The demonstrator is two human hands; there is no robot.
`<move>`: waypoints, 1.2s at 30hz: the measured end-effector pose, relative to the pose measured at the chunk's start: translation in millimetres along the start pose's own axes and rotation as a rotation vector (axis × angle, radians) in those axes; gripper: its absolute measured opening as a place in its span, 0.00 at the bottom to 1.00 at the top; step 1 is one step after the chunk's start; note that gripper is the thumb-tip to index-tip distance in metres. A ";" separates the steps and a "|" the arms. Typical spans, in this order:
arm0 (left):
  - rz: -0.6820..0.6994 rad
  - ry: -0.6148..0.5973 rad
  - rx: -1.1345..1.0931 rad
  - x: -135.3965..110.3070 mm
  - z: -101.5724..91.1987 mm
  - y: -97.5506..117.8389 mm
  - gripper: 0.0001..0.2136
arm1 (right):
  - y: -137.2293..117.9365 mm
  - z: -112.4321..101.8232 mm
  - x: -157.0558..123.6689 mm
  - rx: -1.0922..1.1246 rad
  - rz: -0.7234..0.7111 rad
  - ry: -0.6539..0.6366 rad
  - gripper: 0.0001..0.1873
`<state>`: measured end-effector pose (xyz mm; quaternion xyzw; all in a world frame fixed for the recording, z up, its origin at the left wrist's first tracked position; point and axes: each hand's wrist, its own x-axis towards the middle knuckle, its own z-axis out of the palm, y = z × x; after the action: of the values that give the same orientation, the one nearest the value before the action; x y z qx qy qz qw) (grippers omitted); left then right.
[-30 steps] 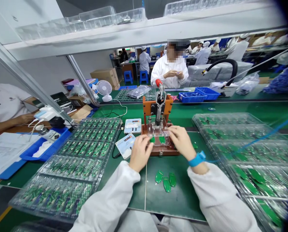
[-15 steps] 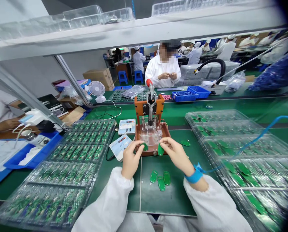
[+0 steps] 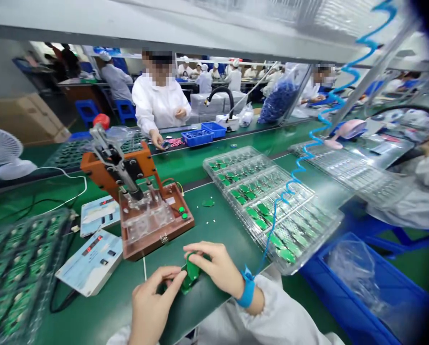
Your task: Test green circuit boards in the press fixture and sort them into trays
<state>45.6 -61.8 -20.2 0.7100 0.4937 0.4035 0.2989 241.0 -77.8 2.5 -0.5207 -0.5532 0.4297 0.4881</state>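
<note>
My right hand and my left hand meet at the near edge of the green bench, both pinching small green circuit boards just above the mat. The fingers of each hand are closed on the boards. My right wrist wears a blue strap with a coiled blue cord rising to the upper right. The orange and brown press fixture with a red-knobbed lever stands just beyond my hands, its clear nest holding nothing that I can make out.
Clear trays of green boards lie to the right, more trays to the left. Two small meter boxes sit left of the fixture. One loose board lies behind it. A blue bin stands at lower right. Co-workers in white sit across.
Both hands have drawn the two boards out of the fixture back to the bench's near edge, beside the loose boards there. My head has turned right, shifting the fixture left in view.
</note>
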 end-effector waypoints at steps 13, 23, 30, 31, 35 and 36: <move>0.102 -0.065 0.043 -15.5 20.7 1.8 0.17 | 13.0 -10.5 -38.8 0.303 0.235 0.118 0.16; 0.283 -0.155 -0.015 -16.7 22.3 -0.9 0.09 | 24.5 -6.8 -41.7 0.252 0.240 -0.019 0.11; 0.307 -0.099 0.007 -19.8 21.1 -11.1 0.08 | -13.7 -118.7 -61.5 -0.291 0.074 0.230 0.14; 0.310 -0.093 0.011 -19.9 21.2 -12.2 0.08 | -17.6 -144.6 -65.8 -0.387 0.074 0.311 0.14; 0.342 -0.097 -0.010 -20.6 22.7 -13.4 0.07 | -18.7 -219.7 -86.3 -0.628 0.199 0.402 0.17; 0.350 -0.101 -0.014 -20.8 23.0 -12.9 0.07 | -16.3 -228.0 -90.7 -0.666 0.233 0.383 0.17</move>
<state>55.8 -77.7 -48.0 0.8025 0.3440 0.4165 0.2534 461.9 -177.0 45.3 -0.7801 -0.4986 0.1747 0.3351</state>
